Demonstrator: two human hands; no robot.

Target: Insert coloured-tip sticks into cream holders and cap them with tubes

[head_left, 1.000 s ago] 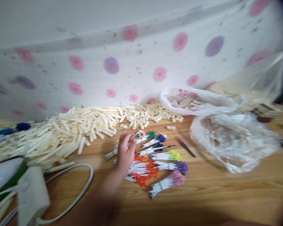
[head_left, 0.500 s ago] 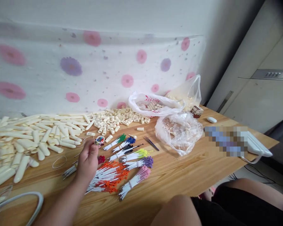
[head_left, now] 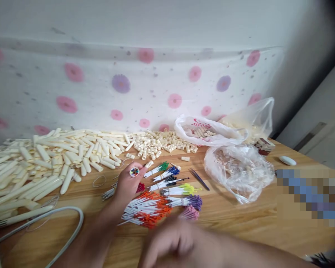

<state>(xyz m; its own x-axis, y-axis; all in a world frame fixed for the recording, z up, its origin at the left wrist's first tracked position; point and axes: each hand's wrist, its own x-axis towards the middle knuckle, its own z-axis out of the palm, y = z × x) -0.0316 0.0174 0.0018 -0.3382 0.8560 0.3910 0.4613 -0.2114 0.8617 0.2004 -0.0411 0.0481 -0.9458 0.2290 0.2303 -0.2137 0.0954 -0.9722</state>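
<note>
My left hand (head_left: pixel 128 182) is closed around a small round cream piece (head_left: pixel 134 171) with coloured tips showing at its top. It is above the table beside bundles of thin white sticks with green (head_left: pixel 156 169), blue (head_left: pixel 167 174), black (head_left: pixel 166 183), yellow (head_left: pixel 181 190), purple (head_left: pixel 185 202) and pink (head_left: pixel 190 213) tips. A loose pile of orange-tipped sticks (head_left: pixel 147 209) lies just right of my left wrist. At the bottom centre, my right hand (head_left: pixel 178 242) is blurred, its fingers curled down; what they hold, if anything, is hidden.
Cream tubes (head_left: pixel 69 149) are heaped at the left, short slotted pieces (head_left: pixel 156 143) at the back. Tweezers (head_left: pixel 199 179), plastic bags (head_left: pixel 240 167) and a white oval object (head_left: pixel 287 160) are on the right. A white cable (head_left: pixel 78 219) curves at the front left.
My right hand has come into view from the lower right, covering part of the pink-tipped bundle. The view has turned left, and my left hand still grips the round piece, its top now facing me.
</note>
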